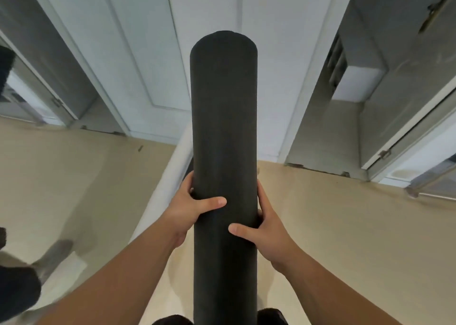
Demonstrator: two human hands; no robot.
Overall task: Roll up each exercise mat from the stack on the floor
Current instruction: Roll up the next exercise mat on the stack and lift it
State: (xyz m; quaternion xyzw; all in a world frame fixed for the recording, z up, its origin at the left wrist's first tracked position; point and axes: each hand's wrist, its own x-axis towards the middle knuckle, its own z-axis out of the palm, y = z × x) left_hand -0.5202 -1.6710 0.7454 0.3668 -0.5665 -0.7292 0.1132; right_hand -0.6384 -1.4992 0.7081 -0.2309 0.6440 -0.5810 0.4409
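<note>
Both hands clamped on one rolled mat (pixel 223 115), black, fully wound into a tight cylinder.

- Long axis: runs near vertical in the view, straight away from the body, dead centre between the forearms. Top end stands against the white panelled doors (pixel 148 53). Bottom end drops out of the lower edge of view between two dark patches (probably the person's knees). Cannot tell whether it rests on the floor (pixel 345 238) or is carried clear of it.
- Left hand (pixel 195 207): wrapped round the left flank of the roll, thumb laid across the front face, fingers gone round the back. It sits a little higher up the roll.
- Right hand (pixel 267 228): wrapped round the right flank, thumb across the front, just below the left thumb. The two thumbs are near each other, not touching.
- Neither hand is nearer; the grip is close to symmetric, and both are on the lower half of what shows.
- Loose tail edge of the mat: not visible from this side.

Room: bare floor lies open to the right of the roll, out to the foot of the doors. To the left, just behind the roll, a pale slanted bar or roll (pixel 165 184) runs down towards the left hand; what it is I cannot make out. Far lower left holds a dark blurred shape and a grey shoe-like thing (pixel 54 253), well apart.

Judgement: this mat's rolling looks done; next is setting it aside, and the right side has more free floor. The stack is out of view.
</note>
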